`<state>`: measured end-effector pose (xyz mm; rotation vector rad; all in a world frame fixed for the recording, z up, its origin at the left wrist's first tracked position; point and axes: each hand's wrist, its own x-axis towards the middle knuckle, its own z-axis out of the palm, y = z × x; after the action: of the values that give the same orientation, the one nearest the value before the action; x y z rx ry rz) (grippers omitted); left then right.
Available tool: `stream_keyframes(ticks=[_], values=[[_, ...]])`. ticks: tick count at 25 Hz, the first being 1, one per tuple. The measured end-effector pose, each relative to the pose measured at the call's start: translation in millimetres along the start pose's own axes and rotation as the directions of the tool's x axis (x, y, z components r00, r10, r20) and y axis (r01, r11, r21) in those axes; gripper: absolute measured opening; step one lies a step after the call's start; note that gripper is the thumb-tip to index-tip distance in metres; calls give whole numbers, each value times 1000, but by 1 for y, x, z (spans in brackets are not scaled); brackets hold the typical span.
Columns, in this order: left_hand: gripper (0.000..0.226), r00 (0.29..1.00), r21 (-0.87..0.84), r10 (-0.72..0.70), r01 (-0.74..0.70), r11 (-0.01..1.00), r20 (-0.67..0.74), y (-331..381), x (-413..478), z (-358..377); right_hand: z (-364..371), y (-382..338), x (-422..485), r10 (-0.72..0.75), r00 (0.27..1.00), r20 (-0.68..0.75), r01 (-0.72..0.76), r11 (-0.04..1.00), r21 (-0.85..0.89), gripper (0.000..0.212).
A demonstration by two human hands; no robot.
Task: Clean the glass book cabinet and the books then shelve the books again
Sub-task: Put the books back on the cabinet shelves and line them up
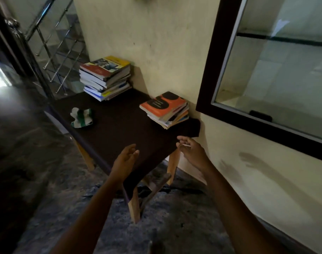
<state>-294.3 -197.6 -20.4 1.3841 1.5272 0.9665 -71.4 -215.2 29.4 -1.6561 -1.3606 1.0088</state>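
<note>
Two stacks of books lie on a dark-topped table [120, 121]: a tall stack [105, 77] at the far end by the wall, and a shorter one with an orange and black cover on top [165, 109] at the right edge. A crumpled white and green cloth [81, 118] lies on the table's left side. The glass cabinet [277, 66] with its dark frame hangs on the wall at the right; its shelves look bare. My left hand [125, 160] and my right hand [191, 151] hover over the table's near end, palms facing each other, fingers relaxed, holding nothing.
A steel stair railing [52, 44] rises at the back left behind the table. The table stands against a cream wall [156, 33] on light wooden legs [134, 208]. The floor below is dark and mottled.
</note>
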Motion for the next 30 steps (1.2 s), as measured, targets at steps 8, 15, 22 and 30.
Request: stream_keyframes(ticks=[8, 15, 22, 30], values=[[44, 991, -115, -100, 109, 987, 87, 26, 187, -19, 71, -53, 195, -159, 981, -113, 138, 975, -174, 33], [43, 987, -61, -47, 57, 996, 156, 28, 310, -30, 144, -57, 320, -78, 996, -35, 32, 724, -689, 58], [40, 870, -46, 23, 0, 999, 492, 22, 396, -8, 133, -41, 308, -215, 967, -134, 88, 781, -618, 40], [34, 662, -34, -137, 239, 970, 737, 39, 414, 26, 163, -71, 309, 273, 776, -569, -616, 521, -591, 88]])
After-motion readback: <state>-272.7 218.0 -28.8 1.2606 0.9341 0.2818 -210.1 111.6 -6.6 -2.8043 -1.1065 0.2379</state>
